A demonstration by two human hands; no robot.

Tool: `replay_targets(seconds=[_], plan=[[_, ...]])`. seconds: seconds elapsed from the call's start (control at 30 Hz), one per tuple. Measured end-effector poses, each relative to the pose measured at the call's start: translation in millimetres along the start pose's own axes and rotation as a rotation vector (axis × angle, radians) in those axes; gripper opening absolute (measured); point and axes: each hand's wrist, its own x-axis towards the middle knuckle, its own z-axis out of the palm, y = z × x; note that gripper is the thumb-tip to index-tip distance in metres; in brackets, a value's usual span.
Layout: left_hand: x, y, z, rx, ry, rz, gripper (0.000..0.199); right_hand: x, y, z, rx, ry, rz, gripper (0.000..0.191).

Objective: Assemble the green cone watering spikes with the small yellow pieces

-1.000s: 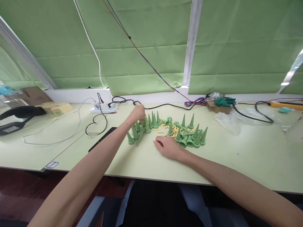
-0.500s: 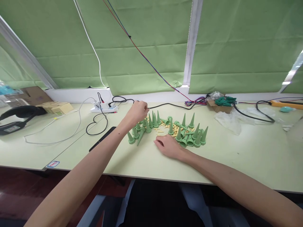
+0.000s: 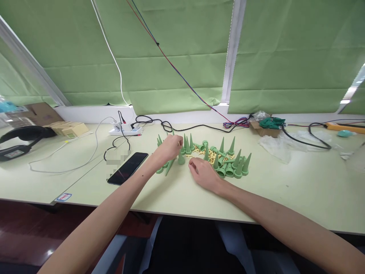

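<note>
Left hand [image 3: 172,147] pinching green cone [image 3: 181,160] by its top. Right hand [image 3: 205,175] curled on table [image 3: 182,201], can't tell its grip; yellow pegs [image 3: 211,156] just beyond it.

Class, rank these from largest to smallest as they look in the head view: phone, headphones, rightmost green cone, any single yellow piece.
1. Headphones, reaching the left picture edge
2. Phone
3. Rightmost green cone
4. Yellow piece, tiny among the cones
</note>
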Motion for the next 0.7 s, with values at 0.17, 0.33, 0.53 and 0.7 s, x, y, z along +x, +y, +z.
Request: replay_targets(seconds=[0.17, 0.33, 0.53, 0.7], plan=[[-14.0, 6.0, 6.3, -0.095, -0.005, 0.02, 0.016, 5.2, -2.7, -4.5, -0.168, -0.059, 0.069, 0.041], [-26.2, 7.2, 21.1, -0.256, 0.113, 0.023, 0.025, 8.4, -3.3, -6.0, -0.278, -0.183, 0.093, 0.053], [-43.0, 6.3, 46.8, -0.427, 0.168, -0.029, 0.02, 8.5, -4.2, -6.2, -0.323, -0.185, 0.114, 0.048], [-55.2, 2.7, 71.5, -0.473, 0.2, -0.039, 0.018, 8.4, -5.4, -6.8, -0.326, -0.162, 0.132, 0.038]])
